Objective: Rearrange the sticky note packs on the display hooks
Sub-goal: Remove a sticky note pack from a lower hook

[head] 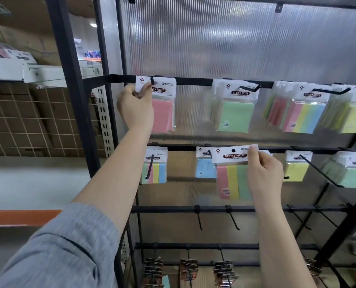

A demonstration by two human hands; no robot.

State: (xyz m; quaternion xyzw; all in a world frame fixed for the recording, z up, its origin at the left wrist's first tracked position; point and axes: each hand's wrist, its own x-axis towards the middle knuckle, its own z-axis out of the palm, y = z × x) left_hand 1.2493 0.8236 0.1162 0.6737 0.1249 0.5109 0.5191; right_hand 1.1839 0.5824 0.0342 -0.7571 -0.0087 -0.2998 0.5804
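Head view: left hand (136,104) pinched the pink sticky note pack (162,104) on the upper-left hook (152,81), right hand (263,173) gripped the striped pack (233,171) at centre frame; its header hole should be aligned squarely before threading.

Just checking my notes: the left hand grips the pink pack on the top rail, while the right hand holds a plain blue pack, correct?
Not quite: the head view shows the right hand holding a striped pack of pink, yellow and green, not plain blue. The left hand does grip the pink pack.
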